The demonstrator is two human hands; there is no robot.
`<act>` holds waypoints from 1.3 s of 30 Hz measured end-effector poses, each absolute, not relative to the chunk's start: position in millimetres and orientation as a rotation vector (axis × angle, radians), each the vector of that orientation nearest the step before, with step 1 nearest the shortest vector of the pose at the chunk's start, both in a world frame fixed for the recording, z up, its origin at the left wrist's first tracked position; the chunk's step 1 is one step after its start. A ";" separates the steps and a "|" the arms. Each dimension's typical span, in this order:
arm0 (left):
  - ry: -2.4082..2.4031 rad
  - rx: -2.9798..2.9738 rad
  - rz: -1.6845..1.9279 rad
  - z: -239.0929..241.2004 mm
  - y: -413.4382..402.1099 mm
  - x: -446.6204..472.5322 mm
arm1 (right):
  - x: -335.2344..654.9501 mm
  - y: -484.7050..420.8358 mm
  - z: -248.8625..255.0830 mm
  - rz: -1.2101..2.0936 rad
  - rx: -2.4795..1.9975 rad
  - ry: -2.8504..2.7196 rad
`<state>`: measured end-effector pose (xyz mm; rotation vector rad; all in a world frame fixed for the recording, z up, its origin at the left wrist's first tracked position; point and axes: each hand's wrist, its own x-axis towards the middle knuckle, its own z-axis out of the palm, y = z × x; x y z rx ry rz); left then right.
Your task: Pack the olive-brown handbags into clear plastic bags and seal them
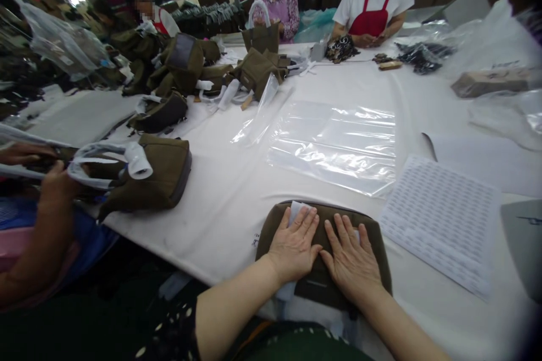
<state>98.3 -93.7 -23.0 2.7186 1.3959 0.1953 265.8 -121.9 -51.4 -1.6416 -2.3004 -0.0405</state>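
Observation:
An olive-brown bag (pixel 326 287) lies flat at the table's near edge, right in front of me. My left hand (pixel 295 240) rests on its upper left part with fingers stretched, partly over a strip of white wrapping (pixel 300 208). Flat on the right half of the bag is my right hand (pixel 353 256), fingers spread, with a bit of white showing beside them. The thumbs nearly meet in the middle. More white wrapping shows below my left wrist. Just beyond the bag, a clear plastic bag (pixel 334 144) is spread on the white table (pixel 212 180).
Right of my bag lies a sheet of printed labels (pixel 440 220). At left, a co-worker's hands (pixel 59 180) are at another olive bag (pixel 156 175) with wrapped handles. A heap of bags (pixel 178 67) stands farther back. Across the table, several people stand near dark straps (pixel 341 48).

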 end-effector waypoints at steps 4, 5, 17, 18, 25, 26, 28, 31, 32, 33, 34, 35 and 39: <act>1.306 2.626 0.300 -14.7 -95.4 90.7 | 268.1 -123.9 -50.0 -0.048 -1.604 -2.308; 1.274 2.591 0.368 -10.1 -98.0 86.2 | 270.7 -125.9 -47.3 -0.052 -1.582 -2.319; 2.086 1.622 1.080 -40.6 -98.0 -23.0 | 308.0 -138.9 -32.4 0.072 -1.624 -1.971; 2.210 1.534 1.146 -40.8 -93.4 -32.5 | 310.6 -137.0 -33.0 0.073 -1.630 -1.934; 1.626 1.953 1.216 -18.4 -24.2 -14.5 | 346.3 -60.8 -37.5 0.166 -1.595 -1.645; 1.561 1.980 1.183 -19.5 -4.8 -1.5 | 350.3 -41.1 -40.2 0.248 -1.578 -1.663; 1.483 2.028 1.086 -23.4 39.9 27.5 | 355.5 -0.7 -48.1 0.425 -1.552 -1.758; 1.469 2.095 0.988 -25.7 114.8 63.6 | 357.8 50.1 -68.5 0.531 -1.571 -1.957; 1.516 2.093 0.992 -24.8 140.0 68.8 | 358.4 61.7 -78.0 0.526 -1.588 -2.034; 1.610 2.066 1.006 -23.5 164.4 68.8 | 359.7 70.1 -88.7 0.517 -1.606 -2.113; 1.746 2.007 1.028 -22.0 187.4 63.4 | 361.8 75.8 -100.1 0.506 -1.621 -2.186; 1.911 1.915 1.048 -20.9 208.1 52.8 | 364.8 79.1 -112.0 0.490 -1.621 -2.256; 2.437 1.449 0.925 -24.7 258.3 -18.7 | 379.2 81.3 -158.0 0.429 -1.547 -2.362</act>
